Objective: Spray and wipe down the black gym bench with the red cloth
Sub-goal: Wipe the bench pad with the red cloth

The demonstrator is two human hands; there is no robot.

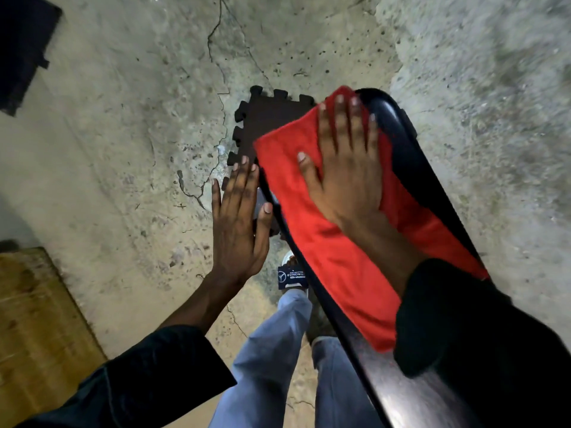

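Right hand (346, 168), fingers flat, presses the red cloth (324, 248) on the black gym bench (417, 168); left hand (239, 223) at nine o'clock hangs released; the overhanging cloth could slide off.

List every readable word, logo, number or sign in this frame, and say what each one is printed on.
"TRONAS": white letters, seen upside down and cut off at the start, on the dark strap of the slipper.
A three-pointed star in a ring, beside it on the same strap.
A smaller white line under those letters is too small to read.
Red cloth, bench, floor mat: no text.

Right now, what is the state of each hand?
Left hand: open, flat, holding nothing.
Right hand: open, pressed flat on the red cloth on the bench.
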